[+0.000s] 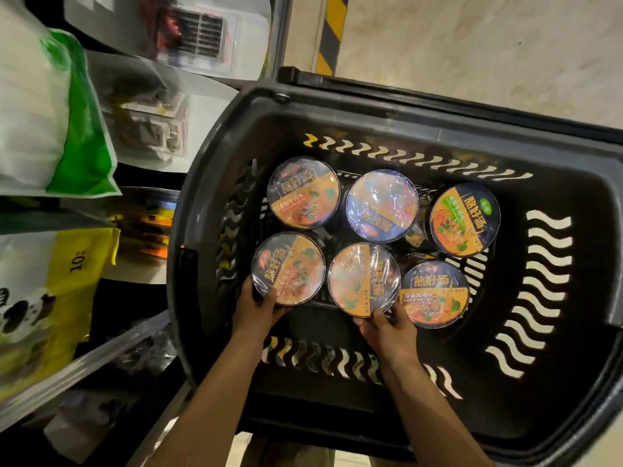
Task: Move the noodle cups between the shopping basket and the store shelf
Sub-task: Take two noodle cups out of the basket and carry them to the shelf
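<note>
Black plastic shopping basket (215,183) on pale floor (472,55), wavy slots cut through its walls, six noodle cups inside, upright, film-sealed lids facing up, two rows of three. Far row: one cup (303,193) at 11 o'clock of the basket floor, a second (382,204) just beside it near 12, a third (464,220) at 2 o'clock. Near row: left cup (289,268) at 8 o'clock, middle cup (364,279) at 6, right cup (435,294) at 4, untouched. Left hand (258,310) curled round the near edge of the left cup, thumb on its lid rim. Right hand (387,326) gripping the near edge of the middle cup, thumb tip on the lid. Store shelf (101,355) at 9 o'clock, two bagged goods hanging over it: one green-and-white bag (60,123), one yellow bag (57,298).
</note>
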{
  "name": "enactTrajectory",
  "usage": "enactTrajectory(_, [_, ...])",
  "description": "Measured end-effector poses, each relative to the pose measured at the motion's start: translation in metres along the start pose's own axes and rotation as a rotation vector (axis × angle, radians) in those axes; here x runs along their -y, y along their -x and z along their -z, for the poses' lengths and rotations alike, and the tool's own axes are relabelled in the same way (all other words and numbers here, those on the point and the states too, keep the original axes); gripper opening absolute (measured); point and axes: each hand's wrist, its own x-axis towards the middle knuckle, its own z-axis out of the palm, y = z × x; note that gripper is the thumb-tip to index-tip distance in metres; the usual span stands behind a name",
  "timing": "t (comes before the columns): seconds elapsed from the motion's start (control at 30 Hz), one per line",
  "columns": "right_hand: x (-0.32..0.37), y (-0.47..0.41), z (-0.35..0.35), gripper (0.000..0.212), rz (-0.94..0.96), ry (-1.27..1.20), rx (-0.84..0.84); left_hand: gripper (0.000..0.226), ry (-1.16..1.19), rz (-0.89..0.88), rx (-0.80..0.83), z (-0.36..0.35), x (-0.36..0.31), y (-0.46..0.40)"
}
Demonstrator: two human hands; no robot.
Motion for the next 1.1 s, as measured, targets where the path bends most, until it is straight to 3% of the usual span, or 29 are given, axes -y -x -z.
enactTrajectory(0.47, [-0.015, -0.024, -0.009, 0.033, 0.156, -0.019, -0.069, 0.048, 0.087, -0.014, 0.031, -0.009, 0.012, -0.029])
enactTrajectory(0.6, [-0.018, -0.030, -0.009, 0.029, 0.085, -0.096, -0.156, 0.048, 0.030, 0.032, 0.038, -0.011, 0.016, -0.033])
enactTrajectory(0.67, [-0.017, -0.027, -0.007, 0.028, 0.055, -0.112, -0.120, 0.049, -0.073, 0.051, 0.033, -0.011, 0.018, -0.033])
enactTrajectory(0.83, [-0.005, 0.000, 0.008, 0.049, 0.075, 0.238, -0.028, 0.062, -0.553, -0.039, 0.020, 0.000, -0.001, -0.005])
enactTrajectory(1.0, [0.029, 0.072, 0.037, 0.040, 0.416, 0.856, -0.053, 0.049, -0.917, -0.346, -0.031, 0.015, -0.033, 0.073])
enactTrajectory(1.1, [0.059, 0.127, 0.055, 0.047, 0.620, 1.288, -0.088, 0.045, -1.137, -0.504, -0.084, 0.024, -0.060, 0.130])
